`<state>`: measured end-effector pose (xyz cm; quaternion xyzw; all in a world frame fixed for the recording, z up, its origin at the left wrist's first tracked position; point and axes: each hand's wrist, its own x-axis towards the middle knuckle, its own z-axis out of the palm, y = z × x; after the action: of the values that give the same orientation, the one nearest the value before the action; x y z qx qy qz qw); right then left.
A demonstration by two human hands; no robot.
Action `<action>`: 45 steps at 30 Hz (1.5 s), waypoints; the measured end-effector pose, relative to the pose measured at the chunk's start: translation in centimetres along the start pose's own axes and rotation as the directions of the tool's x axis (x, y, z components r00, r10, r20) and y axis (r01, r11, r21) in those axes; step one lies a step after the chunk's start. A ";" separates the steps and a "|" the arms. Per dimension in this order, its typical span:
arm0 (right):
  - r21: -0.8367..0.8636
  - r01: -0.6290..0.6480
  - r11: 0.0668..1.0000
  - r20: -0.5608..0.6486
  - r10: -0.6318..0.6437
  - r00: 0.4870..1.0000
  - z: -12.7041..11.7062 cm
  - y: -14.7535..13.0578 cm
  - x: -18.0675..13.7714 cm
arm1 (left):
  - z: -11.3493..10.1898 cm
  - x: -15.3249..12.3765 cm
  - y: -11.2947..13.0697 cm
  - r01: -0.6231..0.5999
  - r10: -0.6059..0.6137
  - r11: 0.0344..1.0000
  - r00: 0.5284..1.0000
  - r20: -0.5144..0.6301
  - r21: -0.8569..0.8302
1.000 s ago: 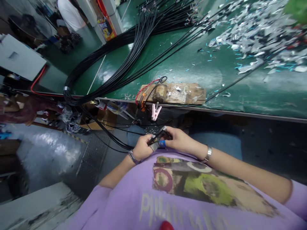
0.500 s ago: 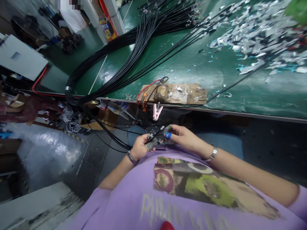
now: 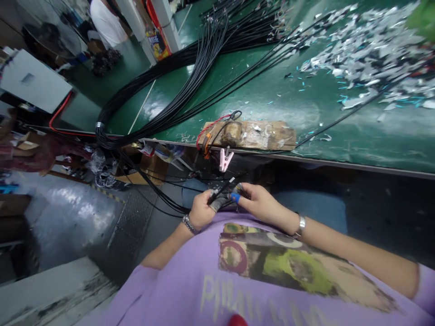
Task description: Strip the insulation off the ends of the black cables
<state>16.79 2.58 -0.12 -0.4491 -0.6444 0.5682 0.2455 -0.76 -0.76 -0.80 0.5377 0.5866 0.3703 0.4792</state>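
Black cables (image 3: 163, 197) run from the bench edge down to my lap, and my left hand (image 3: 202, 209) is closed around their ends. Grey tape wraps the thumb of that hand. A short black piece with a white tip (image 3: 224, 188) sticks up beside my left fingers. My right hand (image 3: 260, 202), with blue tape on one finger, is pinched at the cable ends just right of my left hand. What exactly lies between its fingertips is too small to make out. Both hands are held low, in front of the purple shirt (image 3: 176, 271).
A thick cable bundle (image 3: 136, 93) curves across the green bench (image 3: 265, 86). On the front edge lies a wooden board (image 3: 265, 135) with a pink clip (image 3: 225, 159) hanging off it. Foil scraps (image 3: 370, 59) are heaped at the right. A person in white (image 3: 107, 22) is at the back left.
My right hand has come closer to my left, and the loose wire ends seen between them are now mostly covered by the fingers. The whole view has shifted slightly.
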 end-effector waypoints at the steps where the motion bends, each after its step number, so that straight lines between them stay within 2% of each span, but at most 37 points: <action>1: 0.002 0.038 0.999 0.022 -0.038 0.999 0.1 -0.2 -0.1 | -0.1 0.0 -0.1 0.019 -0.019 0.999 1.000 0.014 -0.038; 5: -0.064 0.295 0.953 0.146 -0.283 0.948 0.0 -1.1 -0.2 | -1.0 -0.1 -0.9 0.178 -0.141 0.937 0.980 0.141 -0.301; 7: -0.117 0.382 0.917 0.110 -0.370 0.922 -0.1 -1.5 0.0 | -1.5 -0.2 -1.4 0.227 -0.165 0.883 0.969 0.182 -0.411; 10: -0.141 0.420 0.897 0.066 -0.415 0.908 0.0 -1.9 0.4 | -2.0 -0.3 -1.9 0.273 -0.193 0.834 0.959 0.210 -0.479; 15: -0.149 0.446 0.883 0.149 -0.425 0.893 0.8 -1.8 1.2 | -2.1 -0.3 -1.9 0.314 -0.191 0.825 0.937 0.292 -0.470; 20: -0.179 0.505 0.844 0.180 -0.477 0.860 0.9 -1.4 1.4 | -2.3 -0.1 -1.9 0.372 -0.222 0.821 0.907 0.358 -0.433; 27: -0.048 0.537 0.842 0.298 -0.501 0.813 0.1 -2.0 1.1 | -2.7 0.3 -1.7 0.461 -0.252 0.828 0.815 0.522 -0.319; 33: 0.098 0.394 0.914 0.423 -0.396 0.815 -0.5 -2.6 1.2 | -3.0 1.0 -0.6 0.478 -0.239 0.843 0.743 0.625 -0.246; 37: 0.235 0.256 0.938 0.421 -0.336 0.843 -0.4 -2.1 1.4 | -3.2 1.4 0.1 0.457 -0.249 0.867 0.741 0.624 -0.198; 41: 0.382 0.080 0.921 0.425 -0.252 0.869 0.2 -1.1 1.2 | -3.3 1.6 0.5 0.455 -0.270 0.879 0.723 0.636 -0.145; 45: 0.527 -0.124 0.840 0.434 -0.141 0.890 0.5 -0.7 1.1 | -3.2 1.8 0.5 0.444 -0.282 0.889 0.729 0.624 -0.117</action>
<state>15.70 3.28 0.21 -0.2122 -0.4985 0.8148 0.2065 -3.59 1.32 0.22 0.4322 0.4487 0.1556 0.7666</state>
